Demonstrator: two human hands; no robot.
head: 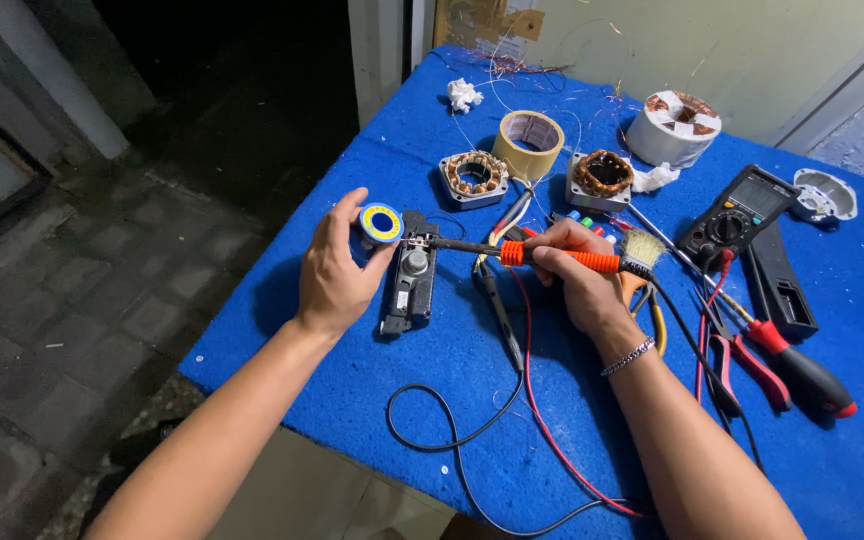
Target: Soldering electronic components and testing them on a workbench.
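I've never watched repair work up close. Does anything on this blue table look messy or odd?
Mostly orderly. Loose copper wire strands lie scattered at the table's far edge, near a crumpled white scrap. The right hand holds a soldering iron; the left hand holds a small spool.

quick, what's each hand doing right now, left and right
Left hand: closed on a small blue and yellow spool, held beside the black device.
Right hand: closed around the orange-handled soldering iron, tip at the black device.
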